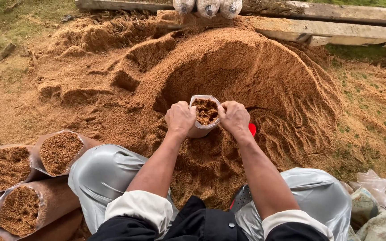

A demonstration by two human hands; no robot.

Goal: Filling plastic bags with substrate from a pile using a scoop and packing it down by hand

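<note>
A clear plastic bag (205, 111), partly filled with brown sawdust, stands upright in a hollow at the foot of a big sawdust pile (246, 67). My left hand (180, 118) grips the bag's left rim. My right hand (234, 117) grips its right rim, holding the mouth apart. Something red (252, 129) peeks out just behind my right hand; what it is cannot be made out. My knees in shiny grey trousers (103, 174) frame both forearms.
Several filled sawdust bags (59, 151) lie on their sides at the lower left. Wooden planks (336, 29) border the pile at the back, with three tied bags (207, 6) at the top edge. Crumpled plastic bags (371, 183) lie at the lower right. A black shoe (243, 196) shows between my knees.
</note>
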